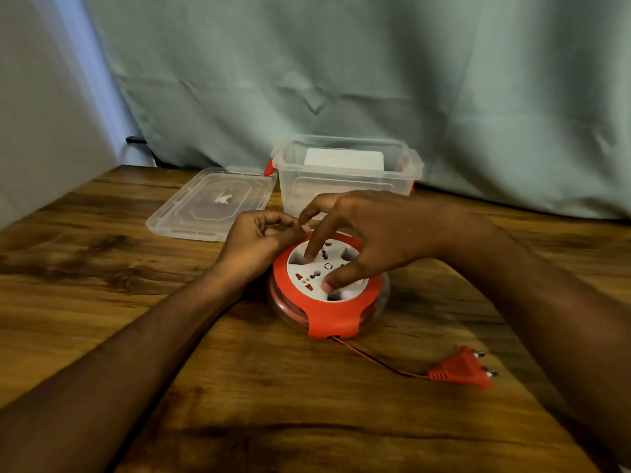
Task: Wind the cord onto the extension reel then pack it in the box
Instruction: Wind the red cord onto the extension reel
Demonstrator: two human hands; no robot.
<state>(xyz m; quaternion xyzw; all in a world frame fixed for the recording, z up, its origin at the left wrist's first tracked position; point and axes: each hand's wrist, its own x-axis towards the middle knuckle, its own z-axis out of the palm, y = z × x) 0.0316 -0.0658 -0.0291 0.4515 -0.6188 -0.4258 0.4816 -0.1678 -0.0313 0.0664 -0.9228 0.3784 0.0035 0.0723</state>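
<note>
Near the middle of the frame, a round red and white extension reel (pixel 327 285) lies flat on a brown wooden table (pixel 102 268). Its white top has plug holes in it. Red cord is wound inside its see-through sides.

A thin cord (pixel 375 360) comes out of the reel's near edge and runs toward the lower right of the frame. It ends in a red plug (pixel 461 368) with two metal pins. The plug lies on the table, apart from the reel.

The right hand (pixel 372 230) is spread open over the reel. One finger and the thumb press down on the white top. It is not wrapped around anything.

The left hand (pixel 259 240) is curled loosely at the reel's upper left edge. Its fingertips touch the red rim there. I cannot tell if it pinches the rim or only rests on it.

Behind the reel, at the upper middle, stands a clear plastic box (pixel 345 186) with red clips on its ends. It is open on top. A white flat thing (pixel 343 160) shows through the box, but I cannot tell if it is inside or behind it. The reel is not in the box.

Left of the box, its clear lid (pixel 215 203) lies flat on the table. A pale green cloth (pixel 375 80) hangs behind everything.
</note>
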